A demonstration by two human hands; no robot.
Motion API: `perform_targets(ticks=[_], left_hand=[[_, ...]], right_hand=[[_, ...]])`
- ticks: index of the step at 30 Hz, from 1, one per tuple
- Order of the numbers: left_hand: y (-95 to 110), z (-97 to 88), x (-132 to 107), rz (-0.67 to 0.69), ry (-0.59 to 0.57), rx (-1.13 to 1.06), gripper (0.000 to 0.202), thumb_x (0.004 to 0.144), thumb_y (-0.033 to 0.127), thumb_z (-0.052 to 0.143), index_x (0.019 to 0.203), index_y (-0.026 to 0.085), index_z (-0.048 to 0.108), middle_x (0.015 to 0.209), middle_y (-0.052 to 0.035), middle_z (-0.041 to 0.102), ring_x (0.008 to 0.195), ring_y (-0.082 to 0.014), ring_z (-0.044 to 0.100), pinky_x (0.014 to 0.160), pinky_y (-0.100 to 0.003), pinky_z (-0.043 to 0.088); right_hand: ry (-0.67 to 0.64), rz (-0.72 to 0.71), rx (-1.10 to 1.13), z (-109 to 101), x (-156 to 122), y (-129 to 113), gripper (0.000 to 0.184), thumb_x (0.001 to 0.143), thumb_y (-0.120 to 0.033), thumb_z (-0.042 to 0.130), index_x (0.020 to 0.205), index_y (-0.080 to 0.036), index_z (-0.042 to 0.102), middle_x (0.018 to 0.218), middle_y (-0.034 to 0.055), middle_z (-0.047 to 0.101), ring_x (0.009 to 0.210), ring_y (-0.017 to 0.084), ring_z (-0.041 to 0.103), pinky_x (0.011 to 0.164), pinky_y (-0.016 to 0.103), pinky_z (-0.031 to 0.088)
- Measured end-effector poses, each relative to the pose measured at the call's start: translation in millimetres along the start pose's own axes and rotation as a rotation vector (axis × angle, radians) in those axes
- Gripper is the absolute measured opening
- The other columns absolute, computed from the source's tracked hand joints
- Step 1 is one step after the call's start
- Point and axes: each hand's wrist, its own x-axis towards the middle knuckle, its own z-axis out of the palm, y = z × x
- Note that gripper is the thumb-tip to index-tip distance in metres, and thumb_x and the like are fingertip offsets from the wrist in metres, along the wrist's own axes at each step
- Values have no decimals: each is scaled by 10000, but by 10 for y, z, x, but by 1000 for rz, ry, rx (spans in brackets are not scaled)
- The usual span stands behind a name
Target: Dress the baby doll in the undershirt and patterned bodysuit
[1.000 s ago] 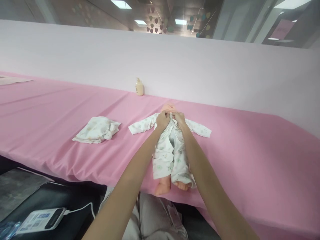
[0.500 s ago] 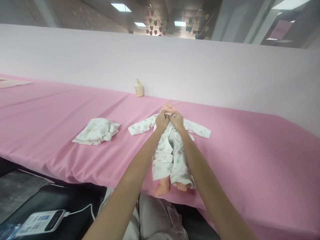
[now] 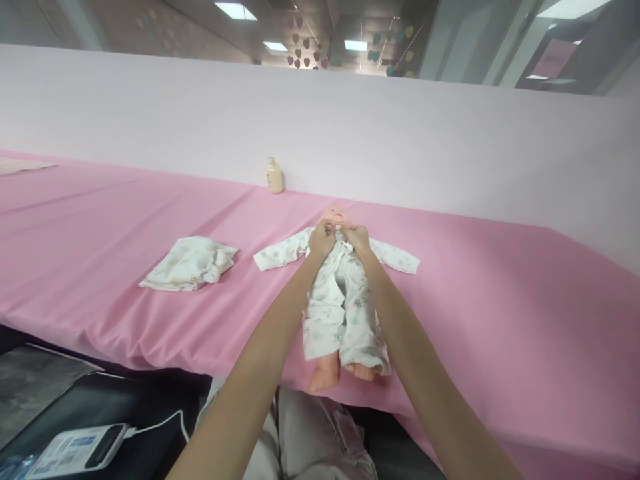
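Note:
A baby doll [image 3: 326, 373] lies on its back on the pink-covered table, its head toward the wall and its bare feet near the front edge. It wears a white printed baby romper [image 3: 324, 320] with both long sleeves spread sideways. At the neckline, my left hand [image 3: 321, 239] has its fingers closed on the collar fabric. Just across from it, my right hand [image 3: 357, 240] pinches the opposite side of the collar. A small gap lies between the hands, below the doll's chin. What exactly sits between the fingertips is partly hidden.
A folded white printed cloth [image 3: 190, 263] lies to the left. A cream pump bottle [image 3: 275, 177] stands against the wall. The pink sheet [image 3: 500, 320] covers the table. Below at left, a white device [image 3: 80, 450] with a cable rests on a black seat [image 3: 155, 393].
My hands have moved slightly apart at the collar, showing more of the neckline between them. The doll and the folded cloth stay in place; the view has shifted a little.

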Motion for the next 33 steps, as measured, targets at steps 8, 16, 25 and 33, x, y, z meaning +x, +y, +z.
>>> perform_targets(ticks=[8, 16, 25, 33], left_hand=[[-10, -30, -18, 5, -1, -130, 225, 842, 235, 446, 1030, 222, 568, 962, 7, 683, 862, -125, 614, 789, -234, 440], [83, -118, -463, 251, 57, 64, 184, 825, 187, 473, 857, 190, 654, 1063, -47, 641, 1035, -208, 531, 941, -324, 400], [92, -143, -511, 336, 42, 134, 117, 804, 235, 558, 860, 209, 657, 919, -38, 637, 937, -216, 524, 873, -332, 419], [148, -158, -518, 311, 51, 261, 157, 829, 310, 548, 887, 206, 650, 915, -64, 630, 924, -246, 513, 854, -378, 396]], right_hand=[[17, -157, -102, -1, -245, -75, 315, 676, -277, 556, 946, -172, 679, 590, -44, 560, 546, 107, 467, 602, 226, 404], [185, -287, -181, -91, -577, 39, 149, 667, -300, 583, 711, -159, 604, 752, 17, 577, 642, 129, 519, 685, 267, 437], [88, -226, 57, -178, -639, 44, 174, 700, -319, 538, 688, -166, 622, 765, 40, 633, 742, 159, 578, 734, 275, 455], [68, -244, 72, -174, -645, 52, 242, 737, -364, 509, 725, -156, 632, 733, 34, 642, 703, 156, 568, 722, 272, 450]])
